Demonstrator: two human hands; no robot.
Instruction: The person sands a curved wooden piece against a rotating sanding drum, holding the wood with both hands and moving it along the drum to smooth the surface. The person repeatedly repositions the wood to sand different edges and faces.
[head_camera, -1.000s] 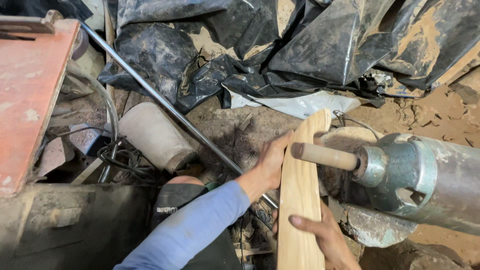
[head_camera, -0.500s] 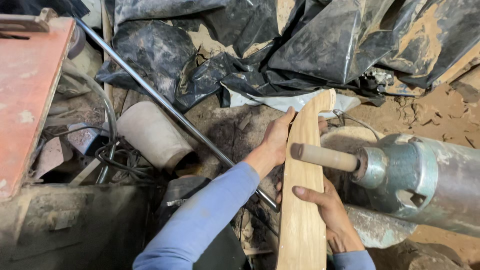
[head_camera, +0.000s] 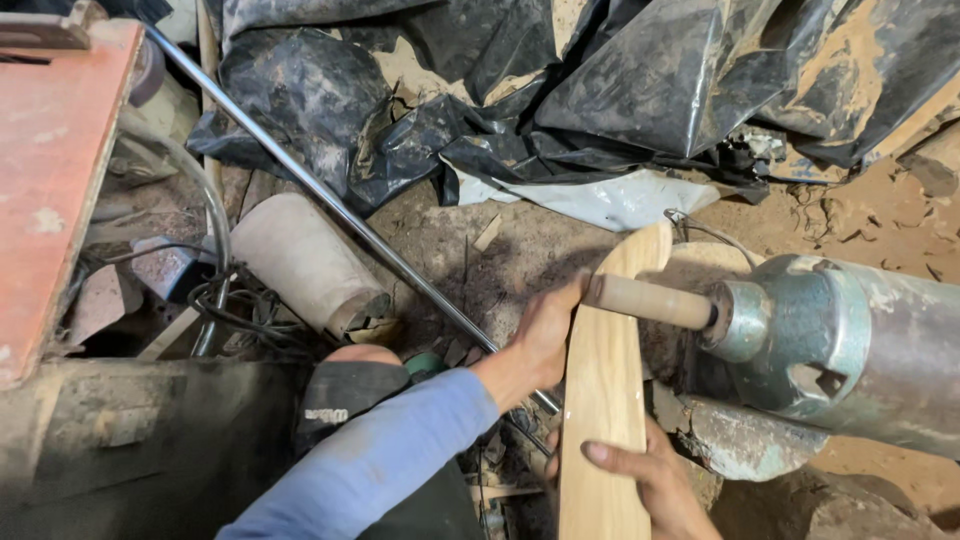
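Note:
A long pale wooden plank (head_camera: 605, 400) with a curved top stands upright against a tan sanding spindle (head_camera: 650, 300) that sticks out of a grey metal motor housing (head_camera: 850, 350). My left hand (head_camera: 545, 335), in a blue sleeve, grips the plank's left edge just beside the spindle tip. Lower down, my right hand (head_camera: 650, 480) holds the plank from the right, with a thumb lying across its face. The plank's lower end runs out of the frame.
A thin steel rod (head_camera: 330, 210) runs diagonally from top left to my left wrist. A pale cylinder (head_camera: 300, 265) lies left of it. Crumpled black plastic sheeting (head_camera: 560, 90) covers the back. A red metal table (head_camera: 50, 180) stands at left, sawdust-covered ground at right.
The plank has shifted slightly upward along the spindle. My left hand slid up its left edge, and my right hand came further up into view on the lower part.

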